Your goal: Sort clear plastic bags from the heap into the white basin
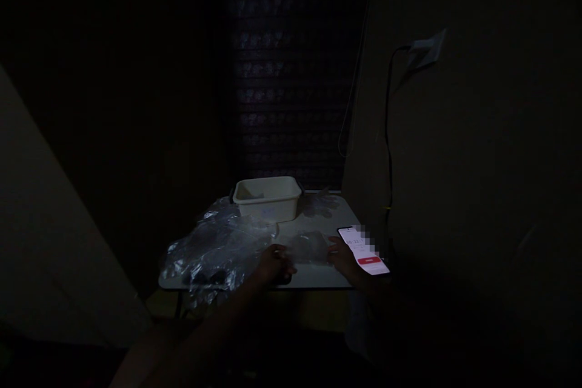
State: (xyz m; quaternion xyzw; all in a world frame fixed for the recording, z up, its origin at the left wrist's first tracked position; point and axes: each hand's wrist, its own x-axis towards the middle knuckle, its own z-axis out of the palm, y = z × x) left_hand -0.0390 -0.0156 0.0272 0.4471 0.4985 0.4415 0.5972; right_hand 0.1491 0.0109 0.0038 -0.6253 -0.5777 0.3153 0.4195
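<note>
Standing in deep gloom, a plain wall (477, 163) filled the right side, and a dark banded blind (264, 97) hung behind a small white table (313, 277). Crumpled clear plastic (213, 248) covered the table's left part and drooped over its front edge. A white tub (270, 209) stood upright at the back, just beside that heap. A lit phone (364, 251) lay at the right edge, near the right wrist. The small clear bag (307, 247) was at the middle of the table, in front of the tub and between the two hands. The left hand (275, 264) was half curled beside the bag's left side, the right hand (340, 254) had bent fingers at its right edge; I could not tell how firmly either gripped it.
</note>
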